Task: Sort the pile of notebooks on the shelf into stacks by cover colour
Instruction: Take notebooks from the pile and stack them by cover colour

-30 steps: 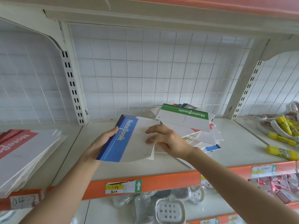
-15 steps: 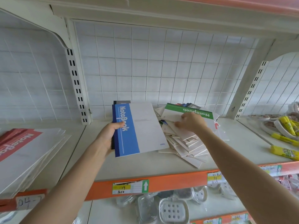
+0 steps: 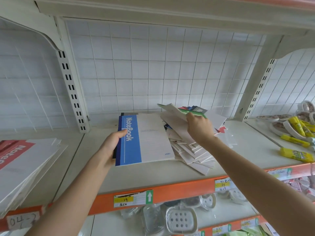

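Notebooks (image 3: pixel 192 150) lie in a pile on the shelf (image 3: pixel 95 167), right of centre. Left hand (image 3: pixel 110 147) grips a blue notebook (image 3: pixel 150 138) by its spine, thumb on the cover, against the pile's left side. Right hand (image 3: pixel 199 128) pinches a green notebook (image 3: pixel 172 109) — tilted up off the top.

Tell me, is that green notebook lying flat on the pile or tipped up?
Tipped up: the right hand grips the green notebook, which slants above the pile.

It was a shop: a metal shelf (image 3: pixel 95 176) with a wire-grid back (image 3: pixel 153 65), an orange front edge (image 3: pixel 179 191) carrying handwritten price labels (image 3: pixel 131 199), yellow glue sticks (image 3: pixel 296 155) lying at the right, and packaged soap dishes (image 3: pixel 181 220) below.
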`<state>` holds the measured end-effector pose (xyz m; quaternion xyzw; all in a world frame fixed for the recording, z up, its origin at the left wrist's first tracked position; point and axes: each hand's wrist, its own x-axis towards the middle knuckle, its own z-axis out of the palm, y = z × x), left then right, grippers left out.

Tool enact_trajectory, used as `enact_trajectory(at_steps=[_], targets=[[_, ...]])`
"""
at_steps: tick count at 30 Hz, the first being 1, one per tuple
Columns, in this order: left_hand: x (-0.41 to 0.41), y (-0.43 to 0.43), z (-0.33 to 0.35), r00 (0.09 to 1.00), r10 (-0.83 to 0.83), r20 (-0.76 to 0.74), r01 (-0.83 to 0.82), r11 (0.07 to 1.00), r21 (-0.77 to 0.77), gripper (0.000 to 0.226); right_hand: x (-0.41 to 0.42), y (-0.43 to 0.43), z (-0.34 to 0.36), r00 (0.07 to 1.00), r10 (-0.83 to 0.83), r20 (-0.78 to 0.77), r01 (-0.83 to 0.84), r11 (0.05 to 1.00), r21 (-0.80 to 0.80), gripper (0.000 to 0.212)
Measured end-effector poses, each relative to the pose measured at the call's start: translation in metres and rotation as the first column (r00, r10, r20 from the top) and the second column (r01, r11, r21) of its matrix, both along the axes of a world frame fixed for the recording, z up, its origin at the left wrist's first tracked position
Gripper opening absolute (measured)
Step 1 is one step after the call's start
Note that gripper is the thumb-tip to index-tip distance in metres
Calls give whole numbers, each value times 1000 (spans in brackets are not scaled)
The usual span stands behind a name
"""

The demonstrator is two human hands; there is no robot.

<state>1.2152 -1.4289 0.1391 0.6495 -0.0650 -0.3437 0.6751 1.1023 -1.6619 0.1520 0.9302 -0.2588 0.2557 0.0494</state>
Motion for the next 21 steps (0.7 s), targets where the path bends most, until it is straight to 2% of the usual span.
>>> enact_trajectory(at_steps=[2,4,8,12,14,16,18,19,20,21], targets=[[3,-3,-1,1000,-25,-10,25,999,24,30,-3,4,-8,950,220,222,-202,974,-101,21],[5,-7,-3,999,-33,-11,33,999,27,35,-7,10,-12,829,447,336,-421,894,-151,18],[12,-15,-5,999,-29,-45,26,997,-76,38,-16,18,-16,649,706,284,-719,691,-74,30],[13,-13,-8,988,-108,-110,103,993,-53,38,-15,17,-22,574,807,139,-807,586,-73,27],[12,-11,-7,987,-135,-89,136,991,4,26,-13,12,-22,593,803,65,-792,596,-131,28],[13,-9,-6,989,-130,-72,133,991,34,18,-10,8,-20,717,696,48,-684,715,-144,26],[17,-7,-7,993,-97,-66,100,994,35,15,-9,8,-16,916,401,-30,-399,915,55,33],[18,-6,-8,995,-83,-59,86,996,36,14,-7,8,-15,964,225,-144,-202,966,160,38],[20,-5,-8,996,-68,-50,70,997,38,14,-4,9,-14,962,101,-254,-50,979,199,41],[22,-4,-9,998,-53,-41,55,998,38,14,-2,10,-13,952,47,-302,16,979,202,40]])
